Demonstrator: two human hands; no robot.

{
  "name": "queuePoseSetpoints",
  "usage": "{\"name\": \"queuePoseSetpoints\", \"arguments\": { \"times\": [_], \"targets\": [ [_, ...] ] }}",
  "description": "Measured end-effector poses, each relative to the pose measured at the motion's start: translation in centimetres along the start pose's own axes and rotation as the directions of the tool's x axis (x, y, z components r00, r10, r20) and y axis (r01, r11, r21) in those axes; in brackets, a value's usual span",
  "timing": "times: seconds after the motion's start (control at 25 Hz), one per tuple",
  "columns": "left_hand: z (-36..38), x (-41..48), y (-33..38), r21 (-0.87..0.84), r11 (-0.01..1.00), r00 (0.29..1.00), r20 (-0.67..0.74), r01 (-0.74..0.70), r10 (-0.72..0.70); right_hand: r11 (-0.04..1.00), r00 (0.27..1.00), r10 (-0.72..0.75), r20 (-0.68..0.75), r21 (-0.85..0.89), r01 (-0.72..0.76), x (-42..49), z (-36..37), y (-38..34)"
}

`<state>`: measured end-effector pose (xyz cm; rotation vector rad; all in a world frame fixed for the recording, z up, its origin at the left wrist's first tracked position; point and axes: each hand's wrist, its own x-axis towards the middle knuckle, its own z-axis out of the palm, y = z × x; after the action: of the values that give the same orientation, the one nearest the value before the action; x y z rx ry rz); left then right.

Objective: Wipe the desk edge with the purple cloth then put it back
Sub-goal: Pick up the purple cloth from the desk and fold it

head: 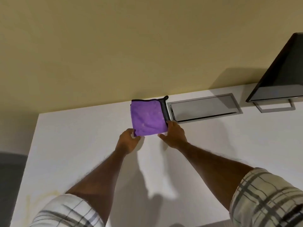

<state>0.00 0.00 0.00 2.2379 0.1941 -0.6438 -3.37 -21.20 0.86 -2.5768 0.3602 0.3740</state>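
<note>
A folded purple cloth (pixel 147 117) with a dark grey trim and a small hanging loop lies flat on the white desk (pixel 82 145), close to the wall. My left hand (pixel 128 141) pinches the cloth's near left corner. My right hand (pixel 174 134) holds the near right corner, fingers on the grey edge. Both forearms reach forward from checked short sleeves. The desk's left edge (pixel 28 153) runs down the left of the view.
A grey rectangular cable hatch (pixel 203 108) is set into the desk right of the cloth. A dark monitor (pixel 282 74) on a grey stand sits at the far right. A yellowish wall rises behind. Grey floor shows left of the desk.
</note>
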Motion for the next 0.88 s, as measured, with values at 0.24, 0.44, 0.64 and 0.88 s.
{"name": "queuePoseSetpoints", "arguments": {
  "times": [0.24,0.44,0.64,0.88],
  "targets": [
    [2.7,2.2,1.1,-0.197,0.972,0.985,-0.088,0.129,-0.148,0.965,0.974,0.216,0.074,0.139,-0.224,3.2,1.3,1.2],
    [2.5,4.2,1.1,-0.353,0.886,0.928,-0.105,0.301,-0.357,0.88,0.937,0.331,0.111,0.322,-0.349,5.4,2.2,1.9],
    [1.2,5.1,2.4,-0.411,0.872,0.948,-0.056,0.265,-0.314,0.8,0.924,0.353,0.149,0.464,-0.381,5.7,2.3,2.1],
    [0.0,2.6,5.6,-0.528,0.849,0.988,-0.108,0.034,-0.106,0.987,0.991,0.084,-0.103,0.149,-0.068,2.1,1.7,1.0]
  ]
}}
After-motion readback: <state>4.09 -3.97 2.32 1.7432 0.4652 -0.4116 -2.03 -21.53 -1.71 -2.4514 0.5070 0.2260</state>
